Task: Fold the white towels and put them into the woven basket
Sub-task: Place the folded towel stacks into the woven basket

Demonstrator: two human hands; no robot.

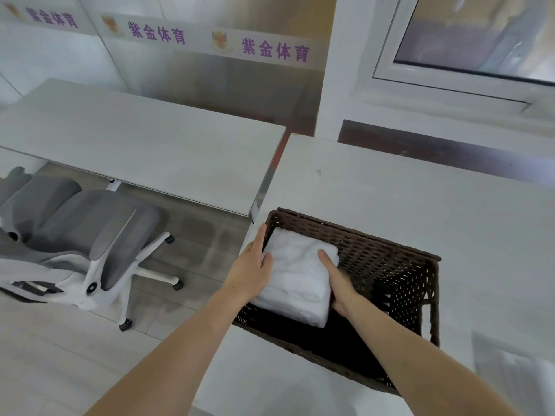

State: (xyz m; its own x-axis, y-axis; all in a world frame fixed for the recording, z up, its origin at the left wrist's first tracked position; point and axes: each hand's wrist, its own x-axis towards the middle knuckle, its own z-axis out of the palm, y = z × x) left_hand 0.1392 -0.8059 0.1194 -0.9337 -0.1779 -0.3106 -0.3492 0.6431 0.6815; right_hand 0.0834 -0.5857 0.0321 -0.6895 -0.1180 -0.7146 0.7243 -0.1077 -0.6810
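Note:
A folded white towel lies in the left part of the dark brown woven basket, which stands on the white table at its left edge. My left hand grips the towel's left side, fingers along the basket's left wall. My right hand holds the towel's right side inside the basket, thumb on top. The basket's right half shows only dark weave. More white cloth lies blurred at the table's lower right corner.
The white table extends right and away. A second white table stands to the left. Two grey office chairs sit on the floor at left. A wall with purple lettering and a window lie behind.

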